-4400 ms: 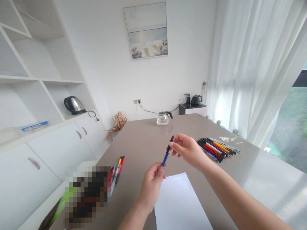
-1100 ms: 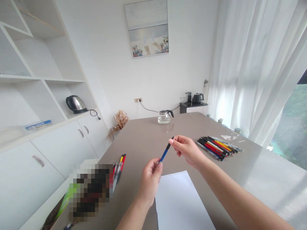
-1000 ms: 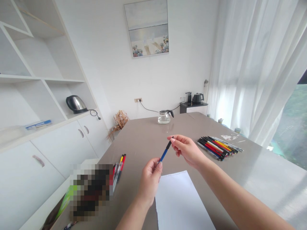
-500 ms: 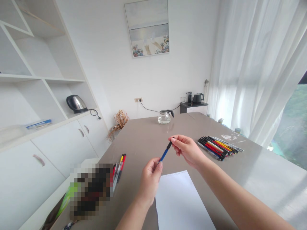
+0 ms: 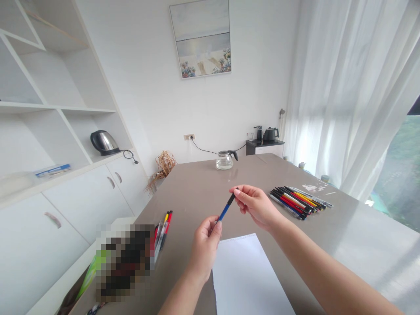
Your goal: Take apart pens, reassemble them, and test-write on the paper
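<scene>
A pen (image 5: 225,211) with a blue barrel and a black end slants between my two hands above the table. My left hand (image 5: 207,243) is closed around its lower blue part, thumb on top. At the upper black end, my right hand (image 5: 254,203) pinches the pen between thumb and fingertips. Below the hands lies a white sheet of paper (image 5: 247,275), partly covered by my left wrist. The pen's lower tip is hidden inside my left hand.
Several pens (image 5: 297,202) lie in a row on the grey-brown table (image 5: 193,183) at right, near white scraps (image 5: 315,187). A few more pens (image 5: 164,229) rest at left beside a blurred-out item (image 5: 126,262). A glass pot (image 5: 225,161) stands at the far end.
</scene>
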Demonstrator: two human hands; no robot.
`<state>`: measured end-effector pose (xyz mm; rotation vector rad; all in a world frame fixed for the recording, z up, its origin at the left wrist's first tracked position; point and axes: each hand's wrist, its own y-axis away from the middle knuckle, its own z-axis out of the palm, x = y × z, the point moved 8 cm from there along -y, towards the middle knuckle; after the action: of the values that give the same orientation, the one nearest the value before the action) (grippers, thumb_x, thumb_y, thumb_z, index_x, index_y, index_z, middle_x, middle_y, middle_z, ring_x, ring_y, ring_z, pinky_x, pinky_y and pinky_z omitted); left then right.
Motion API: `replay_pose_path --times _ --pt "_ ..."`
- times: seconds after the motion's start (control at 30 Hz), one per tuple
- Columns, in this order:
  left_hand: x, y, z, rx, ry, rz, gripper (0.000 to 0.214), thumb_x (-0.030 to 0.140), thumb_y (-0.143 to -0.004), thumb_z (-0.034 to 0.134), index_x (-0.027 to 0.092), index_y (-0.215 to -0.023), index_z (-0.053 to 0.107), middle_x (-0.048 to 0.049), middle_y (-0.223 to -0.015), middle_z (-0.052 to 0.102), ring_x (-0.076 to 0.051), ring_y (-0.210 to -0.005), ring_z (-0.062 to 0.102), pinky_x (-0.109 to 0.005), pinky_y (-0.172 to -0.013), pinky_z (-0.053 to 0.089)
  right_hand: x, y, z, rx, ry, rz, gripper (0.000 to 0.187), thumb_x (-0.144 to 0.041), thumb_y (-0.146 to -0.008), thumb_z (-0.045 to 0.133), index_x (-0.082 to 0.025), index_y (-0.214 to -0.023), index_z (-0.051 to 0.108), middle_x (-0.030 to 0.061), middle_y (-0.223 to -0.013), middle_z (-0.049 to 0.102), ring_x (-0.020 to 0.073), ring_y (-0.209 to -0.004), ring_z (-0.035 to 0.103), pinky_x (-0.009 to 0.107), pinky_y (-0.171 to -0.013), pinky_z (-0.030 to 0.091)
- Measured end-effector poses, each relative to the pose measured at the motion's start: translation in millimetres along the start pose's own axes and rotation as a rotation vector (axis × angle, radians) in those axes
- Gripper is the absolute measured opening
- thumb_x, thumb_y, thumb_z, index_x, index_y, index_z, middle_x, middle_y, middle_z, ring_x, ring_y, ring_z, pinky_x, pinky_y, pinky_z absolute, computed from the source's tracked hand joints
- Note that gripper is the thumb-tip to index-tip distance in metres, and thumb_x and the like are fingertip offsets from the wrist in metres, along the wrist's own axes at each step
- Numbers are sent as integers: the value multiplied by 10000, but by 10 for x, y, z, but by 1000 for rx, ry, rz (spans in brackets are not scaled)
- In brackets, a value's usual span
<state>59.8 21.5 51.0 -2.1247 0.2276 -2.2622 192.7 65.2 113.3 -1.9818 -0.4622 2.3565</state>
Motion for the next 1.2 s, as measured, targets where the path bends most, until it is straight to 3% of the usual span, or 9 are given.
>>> replay_pose_path --times 0.17,0.27,0.4,0.63,0.87,1.03,1.2 --pt "17 13 -13 21 -42 24 281 387 -764 481 177 -948 508 49 -581 362 -63 -473 291 -192 -439 236 81 -13 -107 103 76 11 340 -462 -642 576 -181 -553 407 -58 -451 389 60 -393 329 214 -407 269" --pt "21 18 -13 19 -36 24 277 395 -761 480 183 -935 516 51 -577 362 -62 -466 287 -191 -433 232 74 -4 -89 85 66 23 323 -464 -650 568 -174 -584 441 -47 -478 402 61 -406 333 212 -405 271" --pt "17 12 -20 22 -23 19 284 401 -762 475 179 -934 514 53 -568 351 -64 -460 274 -190 -420 217 12 6 12 -6 -13 6 293 -427 -705 526 -155 -813 543 -26 -577 425 64 -459 349 202 -413 282" --pt "13 2 -38 35 -80 45 282 382 -759 490 177 -950 516 43 -589 389 -64 -473 304 -191 -451 253 81 -8 -78 83 58 5 322 -440 -673 559 -178 -571 403 -55 -467 370 60 -410 320 211 -413 264" --pt "41 12 -46 53 -45 38 322 419 -741 498 164 -934 533 50 -552 380 -66 -457 298 -195 -450 256 31 8 -5 30 -7 23 301 -455 -682 536 -159 -735 536 -33 -548 414 62 -435 330 206 -405 275" --pt "40 15 -84 104 -41 26 354 424 -685 559 165 -926 564 35 -561 435 -71 -463 320 -196 -442 254 82 -11 -88 107 73 14 323 -464 -664 550 -173 -578 439 -47 -476 369 60 -408 315 208 -393 261" --pt "49 10 -58 80 -32 14 348 418 -695 553 166 -934 559 39 -563 429 -65 -453 312 -198 -436 246 115 -15 -103 127 73 29 331 -480 -649 555 -174 -583 445 -44 -480 382 59 -401 312 210 -387 263"
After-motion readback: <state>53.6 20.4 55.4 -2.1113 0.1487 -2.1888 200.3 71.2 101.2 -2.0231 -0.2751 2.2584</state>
